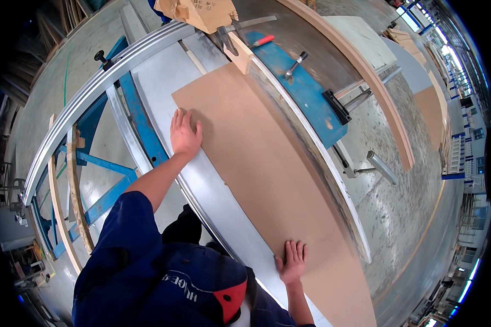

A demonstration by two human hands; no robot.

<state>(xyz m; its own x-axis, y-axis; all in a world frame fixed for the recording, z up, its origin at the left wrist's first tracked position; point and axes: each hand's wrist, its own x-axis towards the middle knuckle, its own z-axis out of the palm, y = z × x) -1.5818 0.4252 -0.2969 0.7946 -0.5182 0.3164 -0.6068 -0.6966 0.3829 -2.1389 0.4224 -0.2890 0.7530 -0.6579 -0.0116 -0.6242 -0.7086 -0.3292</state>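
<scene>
A long brown fiberboard-like panel lies flat, running from the upper middle down to the lower right. Its near edge rests on the silver sliding table of a panel saw. My left hand lies on the panel's left edge close to its far corner, fingers stretched out. Lower down, my right hand is pressed flat on the same edge, fingers forward and thumb out to the side. Neither hand grips anything. Just past the panel's far end stands a wooden block beside the saw's guard area.
A curved-looking metal fence rail with a black knob spans the left over a blue frame. Right of the panel are a blue machine plate, a red-handled tool and a long wooden strip. Boards lean at far left.
</scene>
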